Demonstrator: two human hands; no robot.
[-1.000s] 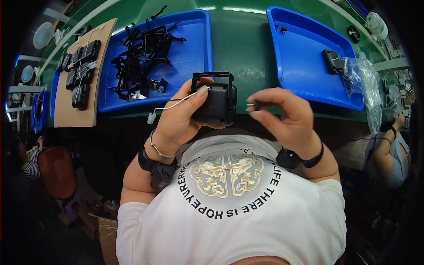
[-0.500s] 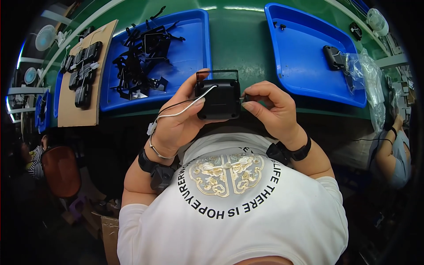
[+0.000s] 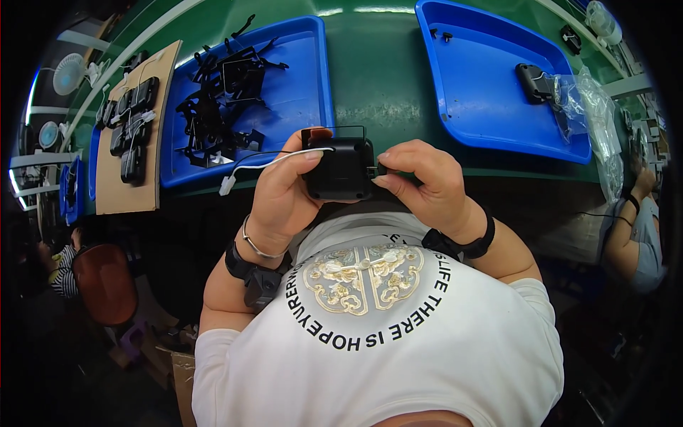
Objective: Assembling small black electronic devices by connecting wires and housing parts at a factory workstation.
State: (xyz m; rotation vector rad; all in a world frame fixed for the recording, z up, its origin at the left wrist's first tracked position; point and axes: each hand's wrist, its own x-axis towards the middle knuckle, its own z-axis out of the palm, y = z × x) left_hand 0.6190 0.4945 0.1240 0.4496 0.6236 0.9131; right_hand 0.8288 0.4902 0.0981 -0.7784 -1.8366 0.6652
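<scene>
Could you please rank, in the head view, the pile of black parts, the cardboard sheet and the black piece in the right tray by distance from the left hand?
From the left hand:
1. Pile of black parts, in the left blue tray just above it.
2. Cardboard sheet, farther left.
3. Black piece, in the right blue tray, far across.

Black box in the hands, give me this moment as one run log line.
left hand: holds black box, white wire over thumb | right hand: pinches box's right edge | behind: blue tray of black parts

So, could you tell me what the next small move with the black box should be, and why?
Probably press in at the box's right edge: the right hand pinches there with its fingertips while the left hand steadies the black box, its white wire trailing left.
</scene>
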